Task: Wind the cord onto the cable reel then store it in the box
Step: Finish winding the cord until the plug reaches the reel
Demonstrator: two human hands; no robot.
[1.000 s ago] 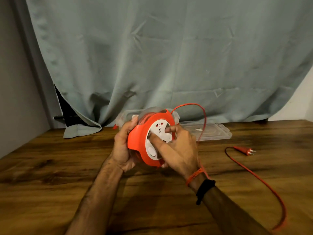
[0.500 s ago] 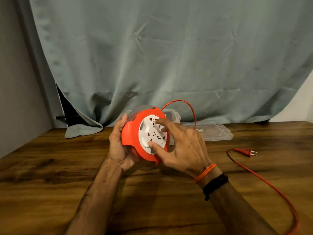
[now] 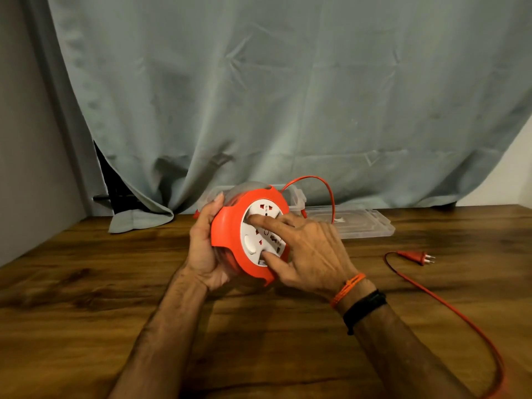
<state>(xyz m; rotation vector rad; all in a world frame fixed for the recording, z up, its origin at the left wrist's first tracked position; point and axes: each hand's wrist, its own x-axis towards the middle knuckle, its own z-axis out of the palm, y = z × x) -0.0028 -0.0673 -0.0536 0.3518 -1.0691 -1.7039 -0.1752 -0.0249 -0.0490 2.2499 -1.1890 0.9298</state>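
a: head view. where's the reel [image 3: 227, 234]?

b: held above the table [image 3: 86, 298], face toward the camera. the left hand [image 3: 204, 246] grips its back edge, fingers curled round it.

a: and the right hand [image 3: 311, 251]?

b: fingers straight, index and thumb pressing the white face.

a: the cord [image 3: 449, 309]?

b: loops over the reel, then trails across the table on the right to the plug [image 3: 414, 257]. the box [image 3: 296, 197] sits behind the reel, lid [image 3: 365, 226] beside it.

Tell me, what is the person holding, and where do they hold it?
The cable reel. The left hand grips its clear back and orange rim; the right hand only presses straight fingers on the white socket face.
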